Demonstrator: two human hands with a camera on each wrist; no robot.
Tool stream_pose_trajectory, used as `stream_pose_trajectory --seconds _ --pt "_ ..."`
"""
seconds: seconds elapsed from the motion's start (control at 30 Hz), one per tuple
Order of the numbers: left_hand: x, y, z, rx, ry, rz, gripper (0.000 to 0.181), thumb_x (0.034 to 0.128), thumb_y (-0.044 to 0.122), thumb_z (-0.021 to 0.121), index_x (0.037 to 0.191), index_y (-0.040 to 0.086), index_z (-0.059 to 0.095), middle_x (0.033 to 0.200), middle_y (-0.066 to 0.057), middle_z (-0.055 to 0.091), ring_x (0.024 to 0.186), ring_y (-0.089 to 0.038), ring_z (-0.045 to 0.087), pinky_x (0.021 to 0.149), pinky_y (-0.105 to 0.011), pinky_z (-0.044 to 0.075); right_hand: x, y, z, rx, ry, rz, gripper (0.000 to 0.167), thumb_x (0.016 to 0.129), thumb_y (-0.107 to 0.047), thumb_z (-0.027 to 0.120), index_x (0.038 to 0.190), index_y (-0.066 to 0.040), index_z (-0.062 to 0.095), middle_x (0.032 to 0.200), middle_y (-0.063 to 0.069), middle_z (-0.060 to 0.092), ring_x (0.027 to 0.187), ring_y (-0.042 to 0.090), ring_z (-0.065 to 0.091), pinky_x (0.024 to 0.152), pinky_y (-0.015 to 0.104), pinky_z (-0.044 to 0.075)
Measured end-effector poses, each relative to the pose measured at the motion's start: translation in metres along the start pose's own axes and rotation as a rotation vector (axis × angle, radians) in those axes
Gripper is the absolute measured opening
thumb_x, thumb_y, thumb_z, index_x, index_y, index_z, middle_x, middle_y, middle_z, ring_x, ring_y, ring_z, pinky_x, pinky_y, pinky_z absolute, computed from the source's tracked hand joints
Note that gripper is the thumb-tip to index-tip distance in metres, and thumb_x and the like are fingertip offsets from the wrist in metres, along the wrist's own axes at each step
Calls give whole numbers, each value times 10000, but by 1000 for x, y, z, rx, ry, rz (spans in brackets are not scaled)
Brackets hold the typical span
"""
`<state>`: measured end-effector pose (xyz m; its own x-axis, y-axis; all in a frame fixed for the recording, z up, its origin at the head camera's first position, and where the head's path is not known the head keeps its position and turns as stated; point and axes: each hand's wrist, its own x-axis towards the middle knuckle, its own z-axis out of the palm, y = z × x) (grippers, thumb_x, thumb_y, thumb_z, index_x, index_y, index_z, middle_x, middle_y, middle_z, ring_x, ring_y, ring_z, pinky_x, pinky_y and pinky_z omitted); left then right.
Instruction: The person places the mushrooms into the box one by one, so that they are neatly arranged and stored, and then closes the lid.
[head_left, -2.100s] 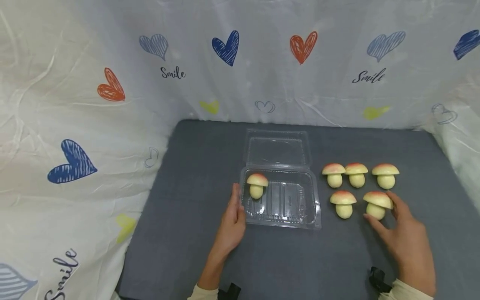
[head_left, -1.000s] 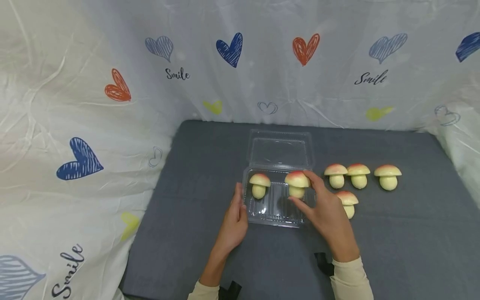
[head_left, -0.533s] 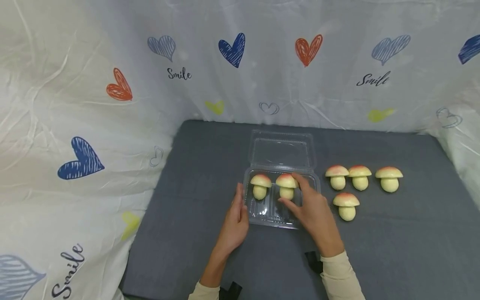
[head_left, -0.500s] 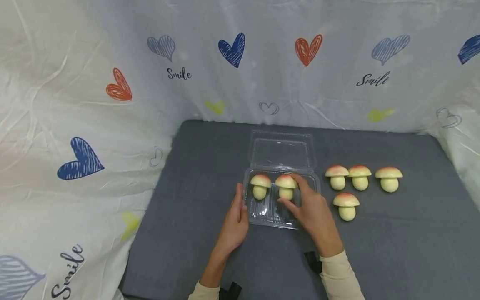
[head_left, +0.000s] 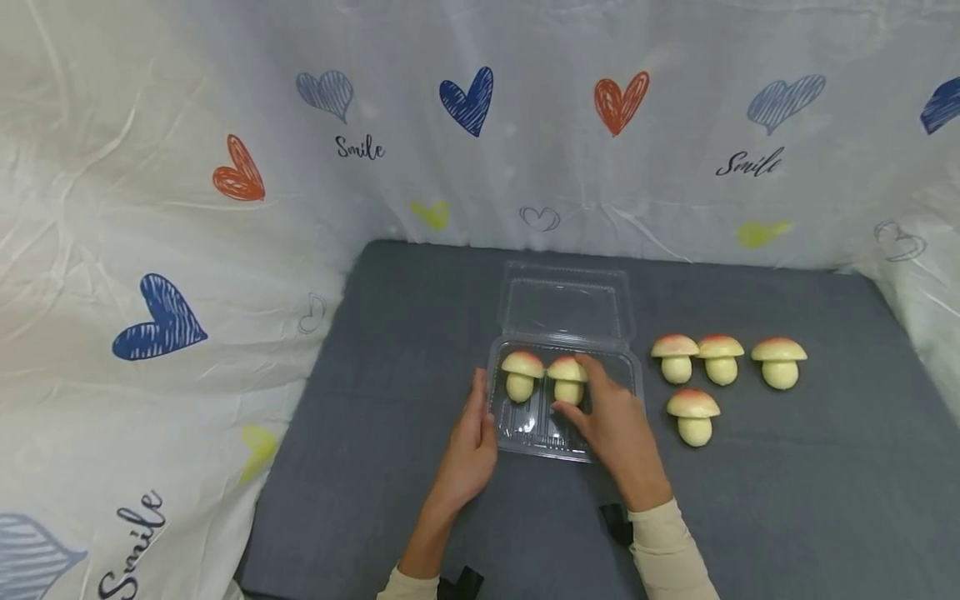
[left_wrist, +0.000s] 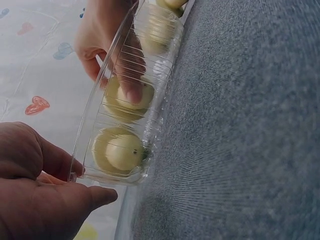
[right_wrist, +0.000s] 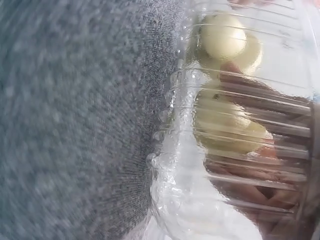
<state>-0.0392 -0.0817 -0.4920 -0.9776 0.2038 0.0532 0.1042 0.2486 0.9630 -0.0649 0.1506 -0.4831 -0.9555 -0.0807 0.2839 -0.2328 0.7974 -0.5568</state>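
My right hand (head_left: pixel 618 429) pinches a toy mushroom (head_left: pixel 567 382) with a red-yellow cap and pale stem, low inside the clear plastic clamshell box (head_left: pixel 525 446). Just left of it in the box lies another mushroom (head_left: pixel 520 377). The left hand (head_left: pixel 465 450) rests its fairly straight fingers against the box's left side; in the left wrist view, its fingertips touch the box's end near the rim. Through the ribbed box wall, the right wrist view shows the held mushroom (right_wrist: pixel 222 122) blurred, with the fingers around it.
Several more mushrooms sit right of the box: a back row with a mushroom (head_left: pixel 778 362) at its right end, and a single mushroom (head_left: pixel 693 417) in front. The box's lid (head_left: pixel 566 304) lies folded back. A grey cloth (head_left: pixel 787 508) covers the table; a printed curtain (head_left: pixel 555 167) hangs behind.
My right hand took a mushroom from the front row on the right, carried it left into the box, and shifted it closer to the other one. The left hand has stayed at the box's side.
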Motion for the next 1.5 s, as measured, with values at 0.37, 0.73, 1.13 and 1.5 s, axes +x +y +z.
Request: stream_pose_trajectory --seconds 0.37,0.73,1.13,1.5 --pt "0 3 0 12 -14 -9 684 1101 -46 399 1695 25 67 1758 -161 159 1609 -271 188 1260 -517 223 2 1 2 15 -6 18 813 791 -276 947 1480 -102 552 1216 210 745 887 420 756 747 561 593" --pt "0 3 0 8 -13 5 688 1099 -52 398 1697 39 70 1758 -163 158 1609 -260 189 1262 -506 222 2 1 5 -7 11 -15 827 775 -307 936 1480 -107 553 1161 216 757 771 401 753 672 534 593" --pt "-2 1 1 7 -6 4 690 1092 -65 399 1693 29 74 1746 -162 195 1608 -287 189 1265 -527 205 -1 1 4 -20 -17 -22 882 756 -312 942 1516 -120 540 1070 214 772 689 339 741 638 491 596" --pt "-1 3 1 6 -3 2 684 1093 -66 402 1689 9 76 1754 -181 151 1611 -278 185 1268 -513 200 -3 3 -8 -38 -20 -1 936 770 -322 943 1569 -121 497 989 253 759 606 295 700 573 462 568"
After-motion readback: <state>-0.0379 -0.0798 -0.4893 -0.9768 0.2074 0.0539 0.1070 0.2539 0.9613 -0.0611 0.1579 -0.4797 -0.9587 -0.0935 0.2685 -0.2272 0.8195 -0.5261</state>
